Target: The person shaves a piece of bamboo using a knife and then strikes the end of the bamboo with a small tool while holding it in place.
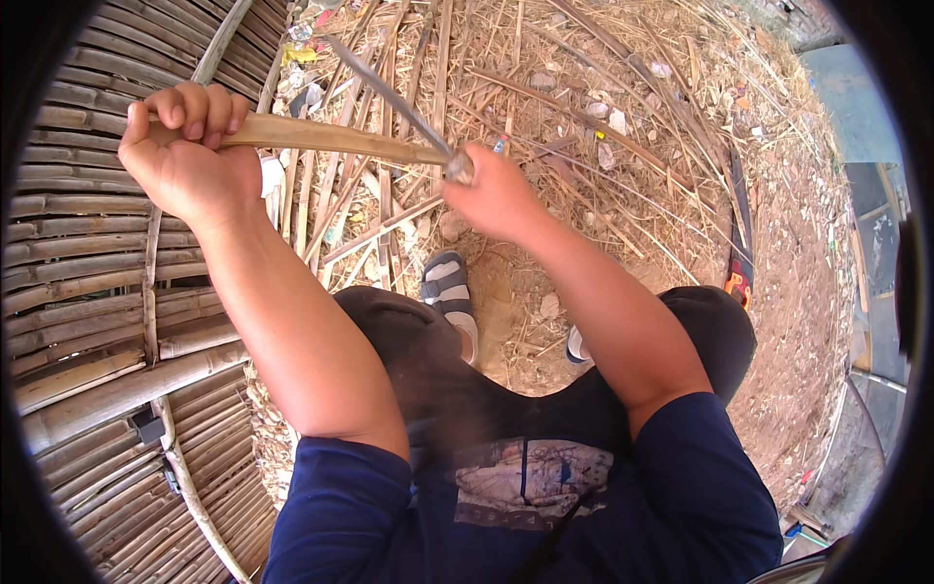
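Observation:
A pale split-bamboo strip (336, 138) stretches level between my two hands. My left hand (195, 146) is wrapped around its left end, fingers curled over the top, beside the bamboo wall. At the strip's right end, my right hand (496, 190) is closed on the handle of a long knife (394, 102). The narrow grey blade slants up and to the left, away from me, and crosses the strip close to the handle. Most of the handle is hidden in my fist. Whether the blade touches the strip I cannot tell.
A bamboo-slat wall (97, 229) stands close on my left. Loose bamboo strips (389, 214), straw and litter cover the ground ahead. A handsaw (739, 284) with a red-orange handle lies beyond my right knee. My sandalled foot (448, 282) is below the strip. Blue-grey sheeting (842, 102) is far right.

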A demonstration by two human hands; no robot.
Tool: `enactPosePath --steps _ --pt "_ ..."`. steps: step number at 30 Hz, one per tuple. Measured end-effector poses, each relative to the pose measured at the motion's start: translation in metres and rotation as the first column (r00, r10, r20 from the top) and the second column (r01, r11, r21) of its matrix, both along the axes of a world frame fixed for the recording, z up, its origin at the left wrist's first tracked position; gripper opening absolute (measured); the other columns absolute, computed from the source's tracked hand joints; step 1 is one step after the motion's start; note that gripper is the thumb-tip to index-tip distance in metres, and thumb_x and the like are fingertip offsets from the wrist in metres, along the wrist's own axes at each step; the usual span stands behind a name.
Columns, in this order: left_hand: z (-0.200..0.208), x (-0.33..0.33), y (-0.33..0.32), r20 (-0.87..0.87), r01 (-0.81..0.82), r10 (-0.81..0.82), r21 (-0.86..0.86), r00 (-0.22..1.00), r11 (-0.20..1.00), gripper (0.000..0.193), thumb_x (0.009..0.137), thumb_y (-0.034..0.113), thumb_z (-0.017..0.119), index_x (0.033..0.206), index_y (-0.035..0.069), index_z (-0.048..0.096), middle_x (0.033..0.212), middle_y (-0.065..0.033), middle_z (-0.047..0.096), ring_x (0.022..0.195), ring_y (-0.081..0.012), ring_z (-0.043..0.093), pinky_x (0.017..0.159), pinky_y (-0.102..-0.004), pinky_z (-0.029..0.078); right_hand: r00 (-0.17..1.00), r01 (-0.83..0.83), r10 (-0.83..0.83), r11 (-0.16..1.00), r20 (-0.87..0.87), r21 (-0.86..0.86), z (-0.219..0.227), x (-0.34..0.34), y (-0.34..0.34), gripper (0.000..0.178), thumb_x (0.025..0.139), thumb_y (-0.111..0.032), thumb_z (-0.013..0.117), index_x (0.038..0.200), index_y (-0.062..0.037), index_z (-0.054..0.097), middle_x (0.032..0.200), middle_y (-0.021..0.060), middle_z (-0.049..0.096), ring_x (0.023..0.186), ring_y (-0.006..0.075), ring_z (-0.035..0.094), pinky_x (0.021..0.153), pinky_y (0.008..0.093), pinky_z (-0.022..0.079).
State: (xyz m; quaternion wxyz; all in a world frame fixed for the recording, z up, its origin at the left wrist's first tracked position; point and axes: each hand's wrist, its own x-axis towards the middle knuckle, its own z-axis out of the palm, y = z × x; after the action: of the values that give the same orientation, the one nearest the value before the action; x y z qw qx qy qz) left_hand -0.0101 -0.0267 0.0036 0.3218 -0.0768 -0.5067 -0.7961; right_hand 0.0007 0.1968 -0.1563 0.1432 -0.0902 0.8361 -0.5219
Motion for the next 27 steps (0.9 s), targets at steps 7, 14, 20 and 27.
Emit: enactPosePath --steps 7,14,20,27 --pt "-0.002 0.0 -0.019 -0.051 0.387 -0.386 0.0 0.921 0.922 0.038 0.095 0.035 0.05 0.065 0.013 0.042 0.059 0.0008 0.03 0.055 -0.0126 0.023 0.055 -0.0307 0.024 0.983 0.089 -0.08 0.995 -0.164 0.048 -0.035 0.012 -0.018 0.039 0.085 -0.02 0.07 0.115 0.003 0.057 0.086 0.0187 0.069 0.072 0.0314 0.069 0.068 0.0424 0.055" --pt "0.0 0.003 0.0 -0.051 0.432 -0.434 -0.052 0.899 0.9 0.04 0.096 0.036 0.051 0.065 0.012 0.042 0.059 0.0011 0.03 0.054 -0.0127 0.024 0.054 -0.0311 0.023 0.876 0.055 -0.13 0.984 0.465 0.17 -0.116 0.007 0.023 0.047 0.083 -0.022 0.07 0.119 0.0072 0.057 0.094 0.0244 0.07 0.089 0.0382 0.071 0.08 0.0478 0.055" --pt "-0.001 -0.005 -0.011 -0.067 0.517 -0.517 -0.029 0.853 0.856 0.039 0.095 0.035 0.053 0.065 0.012 0.044 0.059 0.001 0.032 0.053 -0.0123 0.024 0.054 -0.0306 0.024 0.981 0.156 -0.155 0.988 0.113 0.006 -0.096 -0.011 0.014 0.045 0.086 -0.024 0.069 0.118 0.005 0.058 0.099 0.0226 0.069 0.087 0.0316 0.07 0.08 0.0436 0.055" --pt "-0.003 -0.001 -0.021 -0.04 0.321 -0.321 0.01 0.946 0.947 0.033 0.089 0.03 0.058 0.065 0.015 0.041 0.06 0.0017 0.031 0.053 -0.0123 0.025 0.056 -0.0294 0.026 0.945 0.236 -0.295 0.913 -0.141 -0.332 0.004 -0.006 -0.016 0.046 0.087 -0.023 0.068 0.123 0.0036 0.056 0.085 0.0151 0.067 0.075 0.025 0.068 0.068 0.0397 0.053"
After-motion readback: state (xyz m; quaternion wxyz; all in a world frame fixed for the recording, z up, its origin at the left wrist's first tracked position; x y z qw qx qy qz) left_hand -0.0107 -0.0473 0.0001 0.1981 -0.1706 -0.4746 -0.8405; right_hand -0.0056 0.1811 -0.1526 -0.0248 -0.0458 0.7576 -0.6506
